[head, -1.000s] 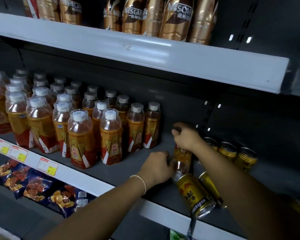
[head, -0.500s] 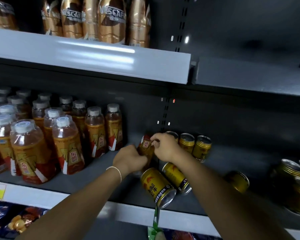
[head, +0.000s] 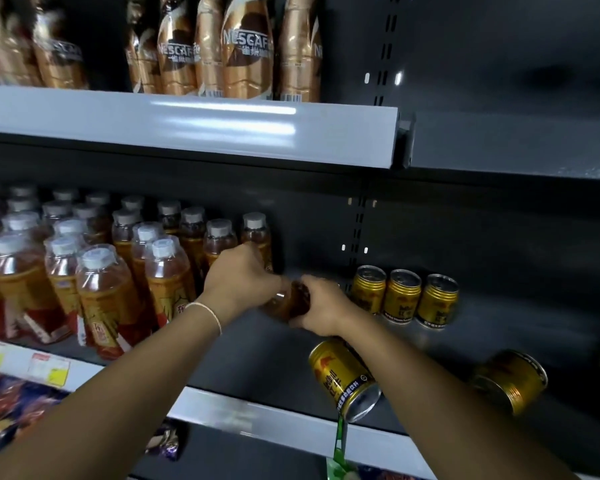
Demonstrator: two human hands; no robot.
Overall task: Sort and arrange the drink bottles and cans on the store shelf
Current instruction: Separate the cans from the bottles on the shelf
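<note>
- The left hand [head: 239, 282] and the right hand [head: 321, 306] held one small brown bottle [head: 286, 304] between them.
- The fingers of both hands were curled tight round that bottle.
- The bottle looked blurry and a bit tipped over. I could not tell if it touched the shelf.
- It was over the middle shelf [head: 274, 420], just to the right of the big bunch of orange tea bottles [head: 108, 289] with white caps.
- Three gold cans [head: 402, 296] stood up in a row near the back, just to the right of the hands.
- One gold can [head: 343, 375] lay on its side by the front edge, under the right wrist.
- Another tipped can [head: 510, 379] lay on its side, well off to the right.
- A thin white band [head: 208, 311] went round the left wrist.
- Shiny brown coffee bottles [head: 246, 53] stood on the top shelf.
- Yellow and white price tags [head: 49, 368] sat on the front strip at the left.
- Snack bags [head: 11, 407] showed below them.
</note>
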